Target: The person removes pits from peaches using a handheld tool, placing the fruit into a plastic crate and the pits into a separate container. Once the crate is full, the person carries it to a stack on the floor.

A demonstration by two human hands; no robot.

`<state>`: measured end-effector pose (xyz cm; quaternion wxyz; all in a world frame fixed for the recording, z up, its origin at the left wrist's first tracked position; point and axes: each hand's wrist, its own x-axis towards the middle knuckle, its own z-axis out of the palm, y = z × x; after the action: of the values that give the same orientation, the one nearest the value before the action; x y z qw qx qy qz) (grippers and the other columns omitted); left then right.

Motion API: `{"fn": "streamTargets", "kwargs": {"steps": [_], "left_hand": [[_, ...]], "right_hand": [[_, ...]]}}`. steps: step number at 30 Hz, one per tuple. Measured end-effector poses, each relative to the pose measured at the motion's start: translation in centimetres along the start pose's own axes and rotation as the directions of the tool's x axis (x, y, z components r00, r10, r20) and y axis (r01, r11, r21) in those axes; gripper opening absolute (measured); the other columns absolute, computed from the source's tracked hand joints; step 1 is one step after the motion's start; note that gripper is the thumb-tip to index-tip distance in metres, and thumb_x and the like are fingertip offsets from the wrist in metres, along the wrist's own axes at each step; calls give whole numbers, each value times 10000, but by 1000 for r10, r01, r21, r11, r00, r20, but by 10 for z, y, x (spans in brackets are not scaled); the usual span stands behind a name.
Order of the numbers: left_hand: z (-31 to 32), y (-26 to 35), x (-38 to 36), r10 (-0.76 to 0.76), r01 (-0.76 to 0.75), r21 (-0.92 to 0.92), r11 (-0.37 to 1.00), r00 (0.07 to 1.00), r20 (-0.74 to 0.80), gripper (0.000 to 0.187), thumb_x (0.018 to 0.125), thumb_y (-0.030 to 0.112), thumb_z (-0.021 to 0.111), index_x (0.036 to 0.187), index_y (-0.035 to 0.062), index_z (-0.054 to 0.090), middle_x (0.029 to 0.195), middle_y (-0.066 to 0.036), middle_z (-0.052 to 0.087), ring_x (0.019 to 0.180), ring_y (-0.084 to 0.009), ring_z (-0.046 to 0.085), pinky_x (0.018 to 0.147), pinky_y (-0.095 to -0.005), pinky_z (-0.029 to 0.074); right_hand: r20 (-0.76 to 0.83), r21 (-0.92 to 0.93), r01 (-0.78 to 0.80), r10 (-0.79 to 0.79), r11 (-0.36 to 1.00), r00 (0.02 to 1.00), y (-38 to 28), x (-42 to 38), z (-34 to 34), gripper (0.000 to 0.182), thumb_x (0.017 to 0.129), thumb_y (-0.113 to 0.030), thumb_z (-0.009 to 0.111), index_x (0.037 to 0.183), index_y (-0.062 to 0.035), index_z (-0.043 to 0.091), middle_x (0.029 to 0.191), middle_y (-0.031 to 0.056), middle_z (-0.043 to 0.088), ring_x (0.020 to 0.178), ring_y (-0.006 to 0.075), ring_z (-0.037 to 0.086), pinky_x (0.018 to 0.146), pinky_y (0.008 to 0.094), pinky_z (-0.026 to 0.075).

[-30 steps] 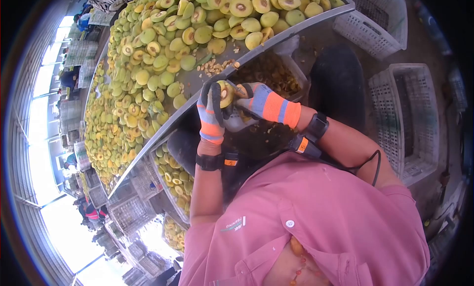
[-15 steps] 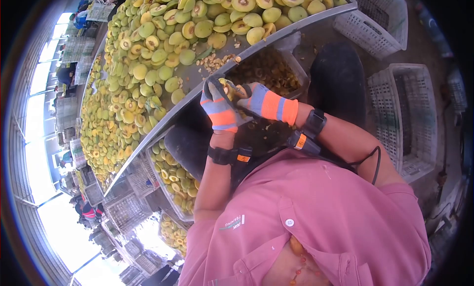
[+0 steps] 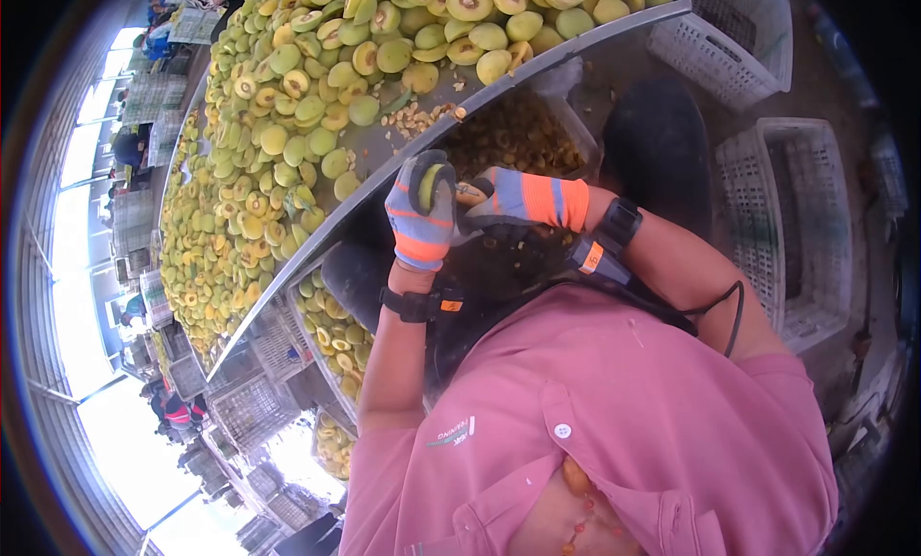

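One fruit in one hand (left)

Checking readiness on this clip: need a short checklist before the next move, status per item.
1. Gloves on both hands: ok.
2. Left hand gripping a green stone fruit: ok.
3. Pit out of that fruit: cannot tell, cut face hidden.
4. Right hand holding a tool: cannot tell; a tan piece shows, too small to identify.
5. More fruit halves on the metal table: ok.
6. Scrap bin below the table edge: ok.
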<state>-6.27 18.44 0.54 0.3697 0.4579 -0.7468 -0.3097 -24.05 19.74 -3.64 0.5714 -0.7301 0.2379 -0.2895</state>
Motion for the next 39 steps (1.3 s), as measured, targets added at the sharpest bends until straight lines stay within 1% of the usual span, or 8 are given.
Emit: {"fn": "streamTargets", "kwargs": {"steps": [8,14,17,20,26,29,32,39], "left_hand": [[-5,1,2,-129,183,-240,953,965,227,202,943,173,534,947,-3,634,853,-88,640,778,-160,598,724,-279,471],[-12,-4,9,-195,257,-143,956,919,344,168,933,151,538,950,8,624,858,-113,643,766,-218,613,712,-298,481],[-6,-13,1,-36,52,-62,997,972,234,184,941,167,541,979,3,615,865,-92,641,764,-182,602,704,-291,479],[6,3,-7,-212,219,-260,940,976,55,208,952,189,541,1007,0,608,894,-66,637,788,-138,585,705,-273,477],[29,0,-11,-275,187,-466,865,953,-127,286,976,268,515,1060,13,614,929,-51,636,817,-115,579,734,-254,478],[23,12,-11,-320,238,-616,751,947,-24,335,983,314,496,1073,13,614,927,-57,642,832,-126,592,749,-262,483],[16,23,-9,-320,286,-609,740,946,55,454,1006,386,392,1090,-15,587,943,-94,646,859,-166,612,784,-286,489],[11,11,-21,-332,328,-604,726,937,109,540,1006,461,344,1065,-6,609,928,-79,657,856,-153,613,792,-273,484]], "right_hand": [[97,405,-490,497,772,862,-11,-6,-2,293,740,-327,719,749,-44,645,616,8,569,509,114,540,433,280,407],[57,432,-481,509,763,859,-3,-4,2,367,736,-355,739,841,-12,660,654,27,601,515,110,548,447,286,432],[105,414,-525,534,743,839,-22,-5,-3,326,787,-293,718,930,-8,654,711,28,619,573,104,562,506,261,448],[62,478,-5,-28,879,998,27,-10,11,246,854,-190,655,1023,-12,646,793,33,638,649,100,575,580,238,458],[135,610,-106,28,785,990,22,-15,12,212,890,-134,608,1073,-31,639,749,5,579,618,51,522,530,203,420],[315,918,-346,172,194,933,-3,-16,14,164,913,-149,589,1024,-36,628,706,-13,537,589,39,505,476,188,399],[435,891,-439,-58,-115,899,-3,-13,19,140,932,-167,568,965,-36,608,670,-25,505,541,46,488,429,185,383],[449,862,-469,-140,-191,882,-9,-18,30,170,937,-182,551,971,-18,584,645,-32,488,484,53,457,402,193,374]]}}
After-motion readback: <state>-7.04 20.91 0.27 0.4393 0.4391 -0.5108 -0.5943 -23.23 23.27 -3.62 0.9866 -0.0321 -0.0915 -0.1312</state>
